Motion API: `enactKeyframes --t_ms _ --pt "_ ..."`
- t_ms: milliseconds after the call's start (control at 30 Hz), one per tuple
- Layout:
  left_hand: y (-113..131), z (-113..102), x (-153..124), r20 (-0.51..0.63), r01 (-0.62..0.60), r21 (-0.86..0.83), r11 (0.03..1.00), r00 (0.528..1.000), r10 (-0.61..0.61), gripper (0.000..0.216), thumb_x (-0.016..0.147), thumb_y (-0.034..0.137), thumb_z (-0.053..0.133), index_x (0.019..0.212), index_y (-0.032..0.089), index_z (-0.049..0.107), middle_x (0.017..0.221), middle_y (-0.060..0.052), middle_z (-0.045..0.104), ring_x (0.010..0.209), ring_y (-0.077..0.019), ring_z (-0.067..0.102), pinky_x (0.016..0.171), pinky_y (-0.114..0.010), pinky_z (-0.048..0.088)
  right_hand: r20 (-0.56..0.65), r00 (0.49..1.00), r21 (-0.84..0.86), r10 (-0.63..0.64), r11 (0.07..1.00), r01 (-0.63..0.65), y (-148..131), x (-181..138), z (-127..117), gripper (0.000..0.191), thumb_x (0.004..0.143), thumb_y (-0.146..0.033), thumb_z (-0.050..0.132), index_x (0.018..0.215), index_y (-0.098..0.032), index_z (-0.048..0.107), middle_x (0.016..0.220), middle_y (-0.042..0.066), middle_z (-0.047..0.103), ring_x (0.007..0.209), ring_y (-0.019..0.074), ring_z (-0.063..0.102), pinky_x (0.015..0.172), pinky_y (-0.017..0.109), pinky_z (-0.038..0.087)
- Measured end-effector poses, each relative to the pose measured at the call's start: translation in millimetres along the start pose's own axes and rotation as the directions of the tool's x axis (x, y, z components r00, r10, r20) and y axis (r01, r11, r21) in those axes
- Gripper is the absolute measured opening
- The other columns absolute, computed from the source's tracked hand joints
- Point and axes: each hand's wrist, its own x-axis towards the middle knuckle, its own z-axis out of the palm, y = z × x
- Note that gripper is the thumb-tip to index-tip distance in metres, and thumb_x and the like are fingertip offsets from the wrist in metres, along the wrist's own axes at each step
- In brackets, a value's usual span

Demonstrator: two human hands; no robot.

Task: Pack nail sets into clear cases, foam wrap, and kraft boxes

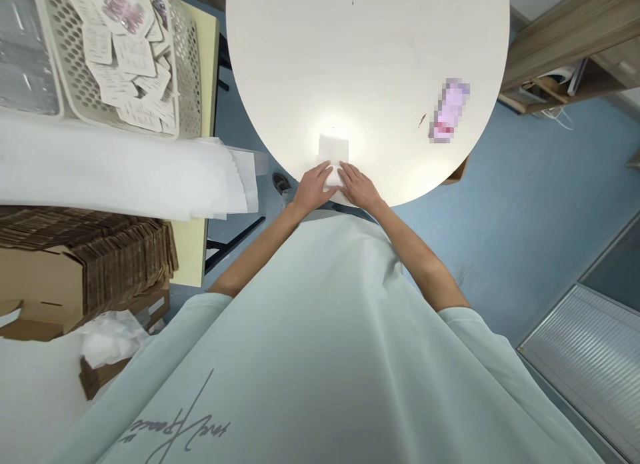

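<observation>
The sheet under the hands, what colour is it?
The sheet is plain white, close to the pale table; the head view shows it best.

White folded sheet (333,148) on a white table (370,64) (blue floor (525,204)).

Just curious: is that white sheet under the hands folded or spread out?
Folded: the white sheet is a small compact rectangle near the table edge, left hand and right hand resting on its near end.
</observation>
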Motion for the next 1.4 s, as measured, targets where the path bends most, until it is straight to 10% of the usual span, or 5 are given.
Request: enactKeyframes --t_ms 267,567,867,1033,1400 --pt "-4 4 -10 -0.042 0.071 -0.034 0.997 0.996 -0.073 0.054 0.102 0.035 0.074 0.154 0.022 0.067 0.172 -0.018 0.064 0.163 -0.0360 0.058 0.138 -0.050 0.042 -0.041 0.998 0.007 0.054 0.999 -0.053 -3 -18 13 0.069 0.123 -0.051 0.026 0.174 -0.012 0.051 0.188 0.021 0.043 0.177 0.0335 0.040 0.145 0.056 0.037" --pt "-5 6 40 -0.246 0.397 -0.101 0.912 0.879 -0.409 0.031 0.099 0.041 0.083 0.087 0.026 0.059 0.096 -0.009 0.071 0.103 -0.0332 0.071 0.102 -0.047 0.057 -0.200 0.910 0.121 0.362 0.931 -0.344 -10 32 -5 0.056 0.124 -0.049 0.029 0.168 -0.026 0.053 0.165 0.018 0.063 0.127 0.0374 0.077 0.111 0.058 0.064" --pt "-8 14 61 -0.265 0.451 -0.148 0.880 0.839 -0.474 0.029 0.097 0.038 0.086 0.096 0.026 0.060 0.106 -0.013 0.071 0.118 -0.0410 0.071 0.112 -0.059 0.054 -0.250 0.925 0.047 0.284 0.958 -0.281 0 63 -16 0.052 0.118 -0.030 0.045 0.168 -0.022 0.056 0.181 0.018 0.050 0.168 0.0374 0.046 0.136 0.062 0.046" --pt "-10 4 51 -0.255 0.468 -0.142 0.872 0.834 -0.490 0.032 0.097 0.037 0.088 0.108 0.026 0.061 0.119 -0.012 0.073 0.118 -0.0341 0.071 0.114 -0.053 0.055 -0.159 0.957 0.011 0.244 0.969 -0.245 -8 64 -19 0.046 0.115 -0.015 0.041 0.154 -0.017 0.065 0.166 0.021 0.063 0.156 0.0376 0.058 0.135 0.063 0.044" --pt "-2 -2 38 -0.151 0.485 -0.089 0.870 0.856 -0.494 0.027 0.100 0.032 0.082 0.110 0.027 0.058 0.120 -0.012 0.071 0.124 -0.0343 0.071 0.115 -0.052 0.055 -0.079 0.773 0.184 0.630 0.771 -0.609 -37 43 17 0.028 0.109 -0.036 0.065 0.129 -0.017 0.060 0.142 0.028 0.072 0.131 0.0451 0.074 0.113 0.064 0.062"
